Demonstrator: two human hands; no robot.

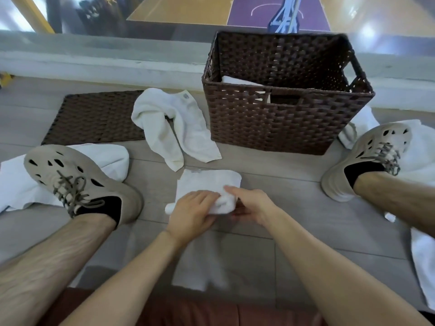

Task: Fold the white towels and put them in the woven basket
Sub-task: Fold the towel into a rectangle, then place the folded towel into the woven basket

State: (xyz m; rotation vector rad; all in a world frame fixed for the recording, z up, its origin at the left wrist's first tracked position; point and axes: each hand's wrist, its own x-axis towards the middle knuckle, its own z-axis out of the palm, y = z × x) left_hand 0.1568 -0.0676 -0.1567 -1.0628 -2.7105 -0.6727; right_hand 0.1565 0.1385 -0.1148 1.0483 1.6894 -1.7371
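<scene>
Dark brown woven rectangular basket (282, 123): stands open-topped on the grey plank floor (282, 208), a folded white towel (237, 80) at its left inner wall.
Crumpled white towel (174, 123): just beside the basket's left wall.
Small white towel (209, 181): flat between the feet, near edge bunched; bare floor separates it from the basket.
Left hand (190, 212): fingers curled over the bunched edge.
Right hand (249, 203): gripping the same edge.

Nothing legible; the tag (186, 95) on the crumpled towel (162, 118) is blurred.
</scene>
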